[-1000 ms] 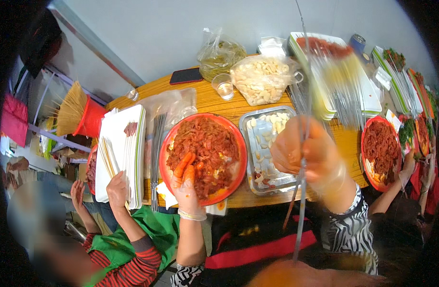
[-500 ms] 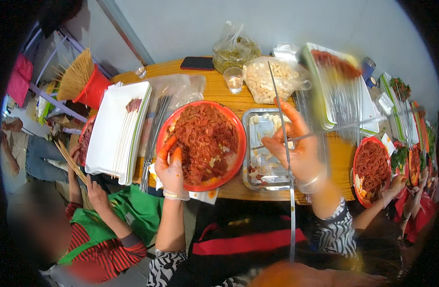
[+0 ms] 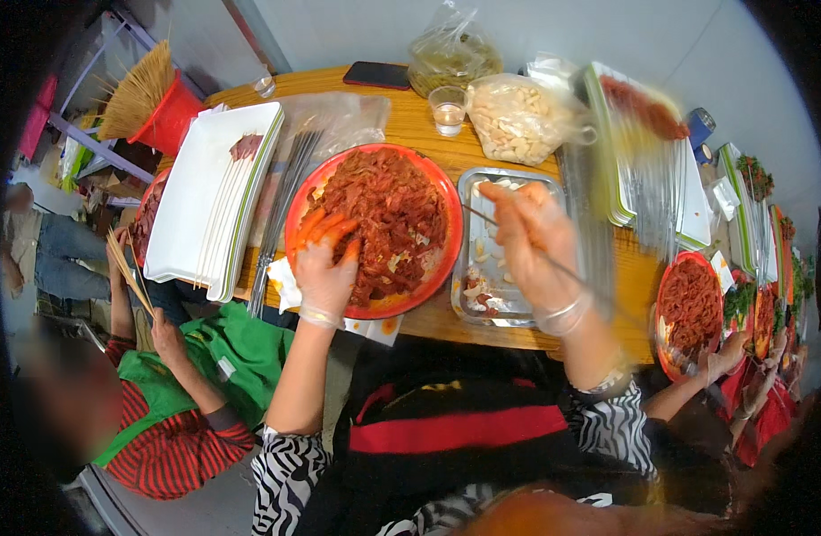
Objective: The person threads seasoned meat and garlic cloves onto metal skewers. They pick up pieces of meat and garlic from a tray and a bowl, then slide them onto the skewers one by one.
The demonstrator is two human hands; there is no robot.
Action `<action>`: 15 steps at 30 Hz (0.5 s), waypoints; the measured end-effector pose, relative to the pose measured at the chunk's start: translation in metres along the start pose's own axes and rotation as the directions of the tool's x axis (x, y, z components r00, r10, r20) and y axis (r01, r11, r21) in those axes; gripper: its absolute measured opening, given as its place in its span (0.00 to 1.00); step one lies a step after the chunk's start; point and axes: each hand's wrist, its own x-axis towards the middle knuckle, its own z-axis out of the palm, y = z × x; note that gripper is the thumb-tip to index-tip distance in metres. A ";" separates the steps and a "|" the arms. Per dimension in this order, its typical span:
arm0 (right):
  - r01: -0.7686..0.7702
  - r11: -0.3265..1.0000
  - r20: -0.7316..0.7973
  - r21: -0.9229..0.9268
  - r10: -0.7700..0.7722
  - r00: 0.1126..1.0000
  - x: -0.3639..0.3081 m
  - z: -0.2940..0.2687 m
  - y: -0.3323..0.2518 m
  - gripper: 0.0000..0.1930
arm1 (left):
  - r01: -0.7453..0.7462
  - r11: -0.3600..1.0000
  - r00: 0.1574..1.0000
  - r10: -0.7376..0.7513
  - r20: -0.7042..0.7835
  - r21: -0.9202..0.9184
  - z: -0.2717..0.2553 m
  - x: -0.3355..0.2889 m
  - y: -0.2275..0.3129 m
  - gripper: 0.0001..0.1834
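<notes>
Since the earlier frame, the left hand (image 3: 325, 277) has spread its fingers over the shredded red-brown meat (image 3: 392, 205), at 8 o'clock on the round red plate (image 3: 454, 210); whether its grip has caught any piece, I cannot tell. The right hand (image 3: 535, 246) pinches a thin grey metal skewer (image 3: 480, 215), tip toward 10 o'clock, over the rectangular silver tray (image 3: 495, 318) at the plate's 3 o'clock.

The right hand (image 3: 535, 234) had brought the metal skewer (image 3: 478, 214) from near upright to a slant, its tip near the red plate's (image 3: 383, 310) right rim. The left hand (image 3: 325, 275), its fingers previously drawn together, had spread over the meat (image 3: 397, 214). A co-worker's hand (image 3: 167, 338) had taken a wooden skewer bundle (image 3: 133, 279) off the white tray (image 3: 182, 210).
</notes>
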 end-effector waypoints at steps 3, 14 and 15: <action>-0.296 0.889 0.032 0.350 0.304 0.952 -0.013 -0.006 0.011 0.12 | -0.129 0.978 0.988 0.114 0.100 0.162 0.005 0.007 0.007 0.15; -0.375 0.921 0.207 0.100 0.350 0.914 -0.021 -0.048 0.002 0.11 | -0.442 0.814 0.874 0.297 0.384 0.377 0.013 0.027 0.007 0.15; -0.289 0.955 0.190 0.064 0.272 0.943 -0.025 -0.044 0.007 0.10 | -0.413 0.817 0.875 0.232 0.425 0.403 0.015 0.027 0.004 0.16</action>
